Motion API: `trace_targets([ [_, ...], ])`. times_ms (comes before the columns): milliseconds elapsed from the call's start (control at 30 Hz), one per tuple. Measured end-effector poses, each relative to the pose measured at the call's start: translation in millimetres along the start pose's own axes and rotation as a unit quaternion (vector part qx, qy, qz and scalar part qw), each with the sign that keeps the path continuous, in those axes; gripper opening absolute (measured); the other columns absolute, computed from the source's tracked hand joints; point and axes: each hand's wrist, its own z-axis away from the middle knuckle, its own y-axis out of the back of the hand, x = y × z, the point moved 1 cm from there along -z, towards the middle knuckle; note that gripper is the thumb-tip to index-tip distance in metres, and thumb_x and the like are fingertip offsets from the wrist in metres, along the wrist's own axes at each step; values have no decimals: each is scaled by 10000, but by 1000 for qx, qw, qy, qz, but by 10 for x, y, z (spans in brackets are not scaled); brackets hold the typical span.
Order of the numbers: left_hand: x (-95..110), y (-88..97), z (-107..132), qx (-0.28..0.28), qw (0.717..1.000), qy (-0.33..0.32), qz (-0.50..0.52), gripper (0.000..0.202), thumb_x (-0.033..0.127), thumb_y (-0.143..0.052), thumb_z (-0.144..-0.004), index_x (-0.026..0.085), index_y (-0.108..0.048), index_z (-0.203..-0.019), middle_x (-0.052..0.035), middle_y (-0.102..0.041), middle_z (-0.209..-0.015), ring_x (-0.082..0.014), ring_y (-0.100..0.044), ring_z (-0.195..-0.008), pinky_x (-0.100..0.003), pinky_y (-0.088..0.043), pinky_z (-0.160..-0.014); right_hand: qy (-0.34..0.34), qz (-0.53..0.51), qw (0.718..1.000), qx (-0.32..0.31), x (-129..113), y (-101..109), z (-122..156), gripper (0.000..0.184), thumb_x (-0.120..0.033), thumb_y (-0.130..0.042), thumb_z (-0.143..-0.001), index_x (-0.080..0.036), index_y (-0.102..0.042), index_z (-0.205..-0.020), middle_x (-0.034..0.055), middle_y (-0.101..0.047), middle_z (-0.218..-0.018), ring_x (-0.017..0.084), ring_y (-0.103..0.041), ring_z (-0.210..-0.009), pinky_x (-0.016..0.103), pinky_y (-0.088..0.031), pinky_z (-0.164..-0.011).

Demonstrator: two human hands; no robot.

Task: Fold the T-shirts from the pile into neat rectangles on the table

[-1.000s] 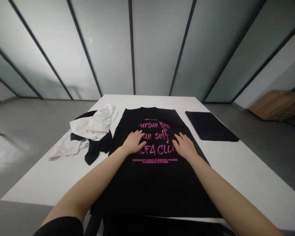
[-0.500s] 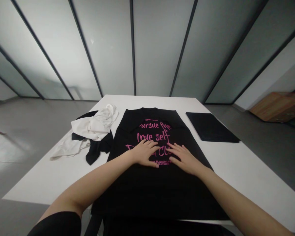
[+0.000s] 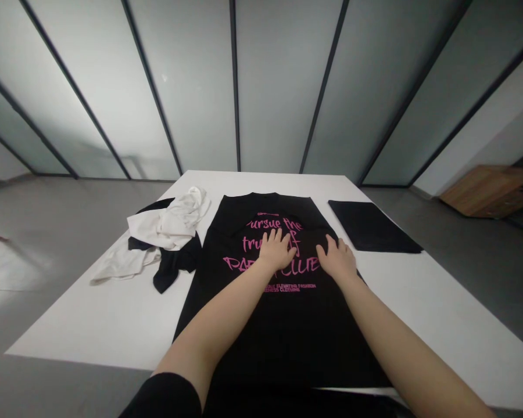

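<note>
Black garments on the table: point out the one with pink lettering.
The black shirt laid out in the middle; the folded black garment at right and crumpled black clothing at left show no lettering.

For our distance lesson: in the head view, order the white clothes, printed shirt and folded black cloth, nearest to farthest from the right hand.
1. Printed shirt, beneath the right hand.
2. Folded black cloth, right.
3. White clothes, far left.

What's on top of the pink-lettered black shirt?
Both hands appear to rest on the black shirt: left hand over its pink lettering, right hand near its right side. Letters behind the left hand and left forearm can't be seen.
</note>
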Motion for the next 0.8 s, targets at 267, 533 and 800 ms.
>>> trace_targets([
  [267,198,4,342,5,995,-98,-21,644,625,-401,-1076,220,-580,-1543,-160,-474,-1686,-367,-364,-1594,-616,-270,-1300,-11,49,999,9,276,173,101,619,-507,-464,-1061,-108,-585,-1519,296,-603,-1436,459,-613,-1299,557,-493,-1045],
  [533,355,-82,470,-58,986,-159,-6,843,806,-347,-1017,288,-406,-1679,-147,-340,-1767,-393,-289,-1627,-693,-208,-1291,-84,-28,990,-107,568,235,-145,563,-498,-628,-1014,-92,-648,-1403,240,-753,-1236,386,-739,-1166,453,-562,-963],
  [800,533,22,186,-23,993,-118,-5,655,695,-337,-1078,224,-695,-1360,-187,-649,-1445,-395,-593,-1354,-617,-456,-1141,3,-133,988,-77,430,290,-171,341,-291,-613,-997,-127,-738,-1268,189,-777,-1275,320,-735,-1179,352,-548,-980],
])
